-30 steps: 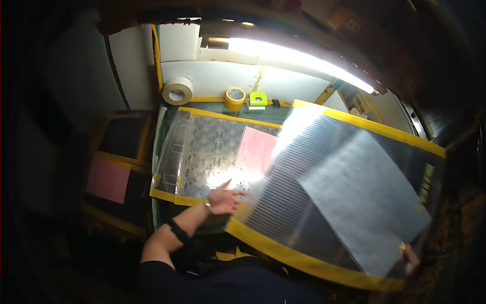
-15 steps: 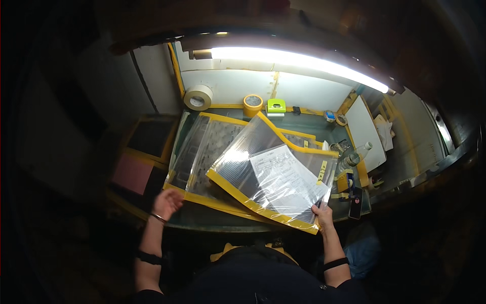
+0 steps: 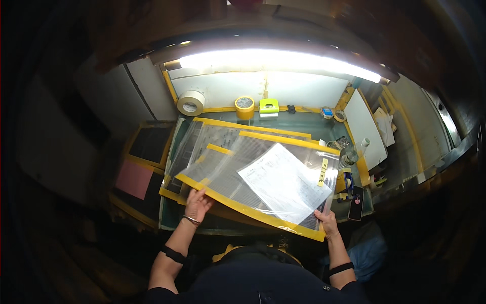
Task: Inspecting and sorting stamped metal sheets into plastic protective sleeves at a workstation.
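Observation:
My right hand pinches the lower right corner of a large clear plastic sleeve with yellow taped edges. A white printed sheet lies slanted within its outline, and a yellow label strip is near the right edge. Against the sleeve's lower left border is my left hand, fingers apart and fingertips at the yellow tape. Beneath the raised sleeve, other yellow-edged clear sleeves lie stacked on the glass-topped table, partly covered.
Along the back stand a wide tape roll, a yellow tape roll and a green hole punch. To the right are a clear bottle, a tape dispenser and a phone. A pink sheet lies left.
My left hand has moved right to the sleeve's lower border. The sleeve has turned and its raised far corner has come down, lying flatter. My right hand keeps its corner.

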`<move>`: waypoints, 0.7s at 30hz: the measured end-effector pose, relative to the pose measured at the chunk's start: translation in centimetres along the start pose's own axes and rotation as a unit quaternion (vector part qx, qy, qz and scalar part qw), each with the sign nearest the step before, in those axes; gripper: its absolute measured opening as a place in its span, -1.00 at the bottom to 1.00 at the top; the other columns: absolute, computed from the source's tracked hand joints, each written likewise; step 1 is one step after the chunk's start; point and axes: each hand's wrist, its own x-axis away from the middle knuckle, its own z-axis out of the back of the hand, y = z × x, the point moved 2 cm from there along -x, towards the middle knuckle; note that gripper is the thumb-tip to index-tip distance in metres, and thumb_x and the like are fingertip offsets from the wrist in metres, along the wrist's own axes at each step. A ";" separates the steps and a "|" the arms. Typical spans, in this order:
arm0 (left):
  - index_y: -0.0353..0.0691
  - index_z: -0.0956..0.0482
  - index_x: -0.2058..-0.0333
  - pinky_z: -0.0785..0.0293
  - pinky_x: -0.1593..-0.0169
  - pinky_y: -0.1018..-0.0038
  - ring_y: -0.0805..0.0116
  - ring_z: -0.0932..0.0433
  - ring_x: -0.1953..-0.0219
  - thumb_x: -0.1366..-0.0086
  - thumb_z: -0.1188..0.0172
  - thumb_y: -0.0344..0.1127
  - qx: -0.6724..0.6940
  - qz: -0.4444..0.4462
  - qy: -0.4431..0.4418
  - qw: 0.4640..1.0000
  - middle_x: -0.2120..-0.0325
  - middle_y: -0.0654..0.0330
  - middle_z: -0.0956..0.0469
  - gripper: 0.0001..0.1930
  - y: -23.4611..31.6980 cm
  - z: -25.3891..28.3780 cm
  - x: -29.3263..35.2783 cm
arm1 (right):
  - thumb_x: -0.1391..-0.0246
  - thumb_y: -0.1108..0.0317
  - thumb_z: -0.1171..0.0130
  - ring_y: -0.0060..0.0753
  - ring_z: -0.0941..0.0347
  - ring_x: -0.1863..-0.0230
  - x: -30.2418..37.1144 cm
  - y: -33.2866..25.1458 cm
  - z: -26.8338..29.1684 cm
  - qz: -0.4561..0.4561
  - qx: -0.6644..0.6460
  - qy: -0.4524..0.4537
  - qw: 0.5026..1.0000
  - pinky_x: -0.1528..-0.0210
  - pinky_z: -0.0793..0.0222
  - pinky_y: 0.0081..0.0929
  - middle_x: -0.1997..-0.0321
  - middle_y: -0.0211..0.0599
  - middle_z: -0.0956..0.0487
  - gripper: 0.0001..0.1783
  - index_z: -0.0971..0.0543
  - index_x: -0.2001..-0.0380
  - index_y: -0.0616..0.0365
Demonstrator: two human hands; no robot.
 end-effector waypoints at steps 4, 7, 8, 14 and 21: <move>-0.15 -0.20 0.05 -0.37 0.21 0.47 0.40 -0.42 0.25 -0.09 -0.07 -0.32 -0.014 -0.138 0.028 0.990 0.23 0.22 -0.40 -0.57 3.3 0.1 0.6 | 0.09 0.51 -0.09 -0.48 -0.41 0.36 -0.6 0.2 -1.8 -0.015 -0.045 -0.042 0.998 0.26 -0.36 -0.54 0.32 -0.29 -0.47 -0.74 -0.41 0.26 0.35; -0.19 -0.17 0.03 -0.20 0.04 0.42 0.37 -0.32 0.14 0.00 -0.15 -0.39 -0.068 -0.206 0.254 0.942 0.20 0.16 -0.36 -0.47 3.4 3.1 0.0 | 0.04 0.44 -0.08 -0.52 -0.41 0.39 -2.2 1.3 -3.8 -0.007 0.029 -0.045 0.999 0.31 -0.34 -0.58 0.34 -0.34 -0.48 -0.75 -0.42 0.25 0.30; -0.19 -0.17 0.03 -0.20 0.04 0.42 0.37 -0.32 0.14 0.00 -0.15 -0.39 -0.069 -0.205 0.255 0.942 0.20 0.16 -0.36 -0.47 2.5 4.5 -0.7 | 0.03 0.41 -0.08 -0.54 -0.40 0.39 -2.7 1.4 -3.9 0.003 0.100 -0.045 0.994 0.32 -0.32 -0.60 0.34 -0.36 -0.48 -0.75 -0.42 0.24 0.27; -0.33 -0.28 0.11 -0.30 0.10 0.48 0.38 -0.37 0.21 0.06 -0.17 -0.45 -0.363 -0.223 0.159 0.891 0.27 0.12 -0.39 -0.53 -2.1 7.3 -0.7 | 0.37 0.28 -0.32 -0.10 -0.28 0.10 -1.6 0.4 -1.2 0.132 0.549 0.137 0.814 0.13 -0.25 -0.34 0.17 -0.05 -0.32 -0.27 -0.29 0.04 0.24; -0.34 -0.35 0.17 -0.37 0.15 0.48 0.33 -0.42 0.19 0.07 -0.19 -0.38 -0.502 -0.152 0.064 0.849 0.26 0.06 -0.43 -0.57 -5.8 3.8 0.7 | 0.55 0.43 -0.40 -0.06 -0.27 0.15 2.3 3.3 -1.7 0.050 0.618 0.041 0.783 0.07 -0.25 -0.37 0.17 -0.06 -0.21 0.01 -0.14 -0.10 -0.03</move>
